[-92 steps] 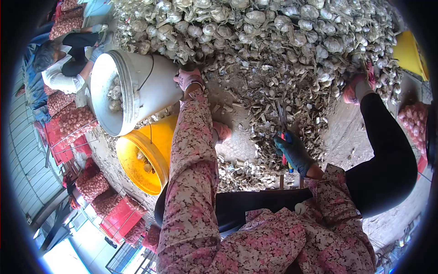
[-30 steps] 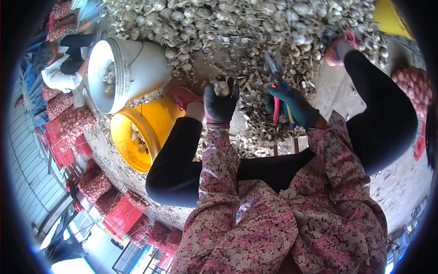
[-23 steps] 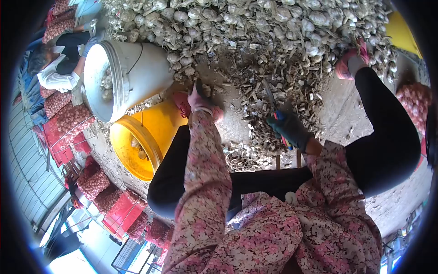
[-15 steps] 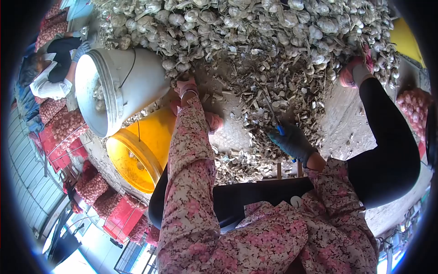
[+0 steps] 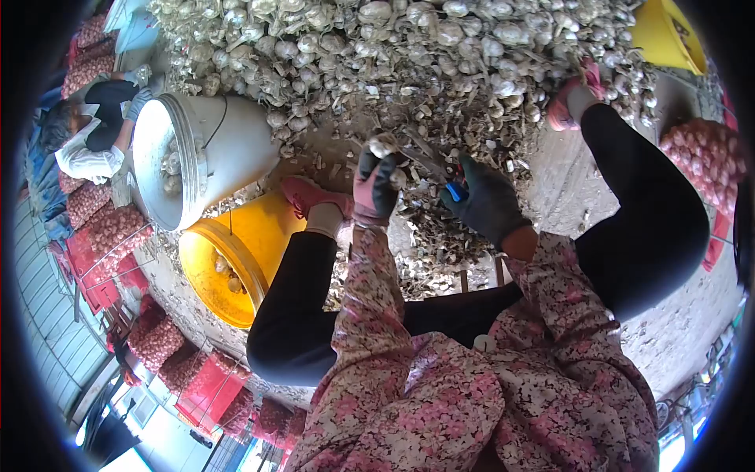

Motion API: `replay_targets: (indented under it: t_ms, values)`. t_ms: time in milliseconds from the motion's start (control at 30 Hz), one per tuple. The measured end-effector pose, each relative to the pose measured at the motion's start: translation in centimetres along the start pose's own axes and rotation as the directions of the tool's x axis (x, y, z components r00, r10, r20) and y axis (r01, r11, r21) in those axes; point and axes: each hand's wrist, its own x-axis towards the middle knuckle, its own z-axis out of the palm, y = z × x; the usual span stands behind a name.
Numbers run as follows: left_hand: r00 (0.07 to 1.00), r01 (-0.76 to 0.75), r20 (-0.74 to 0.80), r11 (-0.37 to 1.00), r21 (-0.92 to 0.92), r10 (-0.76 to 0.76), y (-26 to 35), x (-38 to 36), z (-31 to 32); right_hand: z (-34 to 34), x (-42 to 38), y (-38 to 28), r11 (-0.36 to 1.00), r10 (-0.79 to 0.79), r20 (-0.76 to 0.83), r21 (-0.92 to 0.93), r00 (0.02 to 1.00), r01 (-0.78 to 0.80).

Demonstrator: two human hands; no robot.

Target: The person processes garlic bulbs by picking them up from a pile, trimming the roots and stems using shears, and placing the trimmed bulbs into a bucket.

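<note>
My left hand (image 5: 377,187), in a pink and dark glove, is closed around a garlic bulb (image 5: 383,145), which shows at the top of the fingers. My right hand (image 5: 489,200), in a dark glove, grips blue-handled cutters (image 5: 456,189). The tool's metal part points up and left, close to the bulb; whether it touches cannot be made out. A large heap of garlic (image 5: 377,55) lies beyond both hands. Cut stems and scraps (image 5: 444,236) cover the ground beneath them.
A white bucket (image 5: 228,149) and a yellow bucket (image 5: 271,228), both tipped over with garlic inside, lie at the left. Another yellow bucket (image 5: 659,35) is at the upper right. Filled net bags (image 5: 702,157) lie at the right and far left. A co-worker (image 5: 90,138) sits upper left.
My left hand has moved right and now shows a bulb in its grasp. My right hand has risen slightly with the cutters, now near the bulb. The view has shifted a little.
</note>
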Motion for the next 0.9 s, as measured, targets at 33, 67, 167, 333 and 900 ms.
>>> replay_targets:
  t_ms: [33, 67, 167, 333, 900]
  values:
    - [1.000, -0.011, 0.006, 0.998, 0.057, 0.011, -0.3, -1.0, 1.0, -0.6, -0.2, -0.1, 0.998, 0.006, 0.015, -0.058, 1.000, -0.005]
    - [0.999, -0.033, 0.043, 0.999, 0.012, 0.032, -0.6, -1.7, 1.5, -1.1, -0.6, -0.3, 0.996, 0.017, 0.056, -0.088, 0.998, -0.012]
    - [0.986, -0.161, 0.077, 0.949, 0.270, 0.145, 0.6, -3.7, 4.7, -1.5, -2.4, 0.2, 0.994, -0.032, 0.067, -0.104, 0.997, 0.039]
    - [0.983, -0.171, 0.037, 0.830, 0.530, 0.179, 1.6, -6.1, 6.0, -1.9, -4.7, 0.5, 0.997, -0.070, 0.171, 0.004, 0.983, 0.071]
    - [0.967, -0.120, 0.052, 0.267, 0.956, 0.251, 0.6, -7.2, 6.1, 2.1, -4.3, 2.2, 0.999, -0.049, 0.237, 0.035, 0.970, 0.042]
